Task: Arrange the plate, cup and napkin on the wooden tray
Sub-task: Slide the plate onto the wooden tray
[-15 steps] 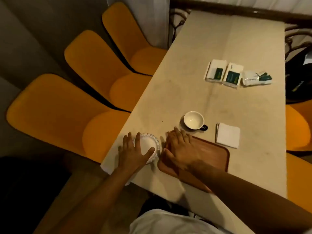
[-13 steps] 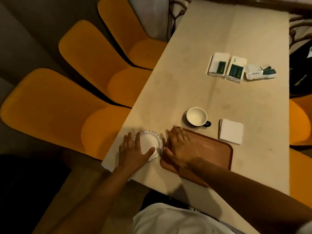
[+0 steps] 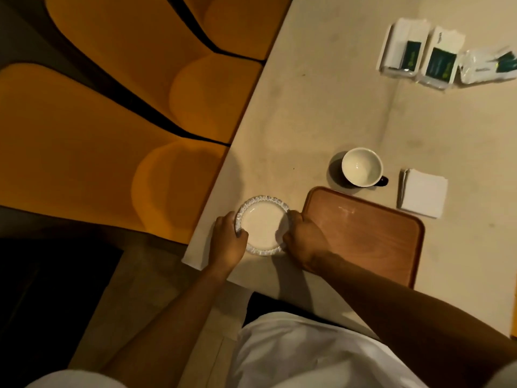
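Head view: plate (image 3: 263,226) was gripped at opposite rims by curled fingers (image 3: 241,234) of both hands; beside them, wooden tray (image 3: 363,233) could be clipped.

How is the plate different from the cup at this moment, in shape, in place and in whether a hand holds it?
The plate is flat and shallow with a patterned rim; the cup is deep with a plain rim and a dark handle. The left hand and right hand grip the plate at opposite edges; nothing touches the cup. The plate lies left of the wooden tray, the cup beyond its far edge. Both are whitish, empty and off the tray.
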The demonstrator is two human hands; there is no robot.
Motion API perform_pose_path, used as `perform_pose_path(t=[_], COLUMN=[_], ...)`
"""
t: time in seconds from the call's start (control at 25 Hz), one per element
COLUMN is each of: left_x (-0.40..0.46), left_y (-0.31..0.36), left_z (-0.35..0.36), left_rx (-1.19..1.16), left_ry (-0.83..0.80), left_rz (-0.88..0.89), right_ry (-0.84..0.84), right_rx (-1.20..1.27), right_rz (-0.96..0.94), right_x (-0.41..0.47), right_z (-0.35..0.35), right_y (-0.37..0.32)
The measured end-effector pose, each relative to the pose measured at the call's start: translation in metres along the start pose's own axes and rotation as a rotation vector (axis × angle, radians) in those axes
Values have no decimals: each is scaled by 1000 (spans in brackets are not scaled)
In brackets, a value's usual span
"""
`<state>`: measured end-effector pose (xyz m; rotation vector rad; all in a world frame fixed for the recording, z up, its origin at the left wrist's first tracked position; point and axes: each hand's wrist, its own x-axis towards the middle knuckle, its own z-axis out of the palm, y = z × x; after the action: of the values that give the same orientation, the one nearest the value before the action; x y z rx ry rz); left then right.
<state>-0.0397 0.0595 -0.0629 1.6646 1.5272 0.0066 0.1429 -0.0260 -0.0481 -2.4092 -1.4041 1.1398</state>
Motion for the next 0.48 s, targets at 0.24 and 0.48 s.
perform_pose_path(t=[0.24,0.48], left_x=[11,5], left_y=[5,22], left_z=[2,2], left_rx=[-48,-122], left_ry=[17,82], left_rz=[-29,-103], right_ry=[-15,80], right_rx=[229,291], right_rz=[77,26], right_x=[3,1], right_z=[-3,-14], right_y=[4,11])
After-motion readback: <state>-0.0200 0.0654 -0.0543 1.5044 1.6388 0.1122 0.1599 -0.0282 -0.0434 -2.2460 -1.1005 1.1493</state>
